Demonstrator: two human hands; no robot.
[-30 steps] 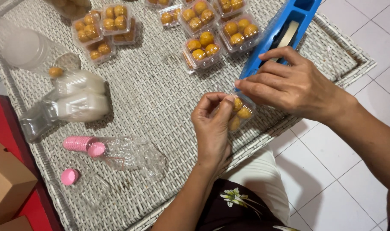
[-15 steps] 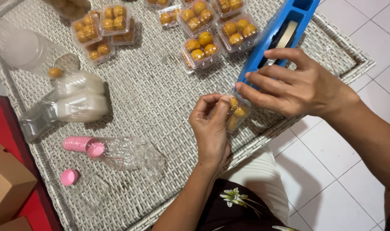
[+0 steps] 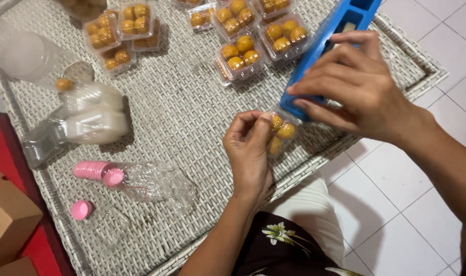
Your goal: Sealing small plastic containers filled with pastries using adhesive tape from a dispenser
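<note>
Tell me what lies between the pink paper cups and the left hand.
In the head view, a crumpled clear plastic sleeve on the white wicker tray lies between the pink paper cups and the left hand.

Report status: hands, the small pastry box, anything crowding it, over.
Left hand grips small clear pastry box. Right hand holds blue tape dispenser against it. Filled boxes lie further up the wicker tray, apart.
</note>
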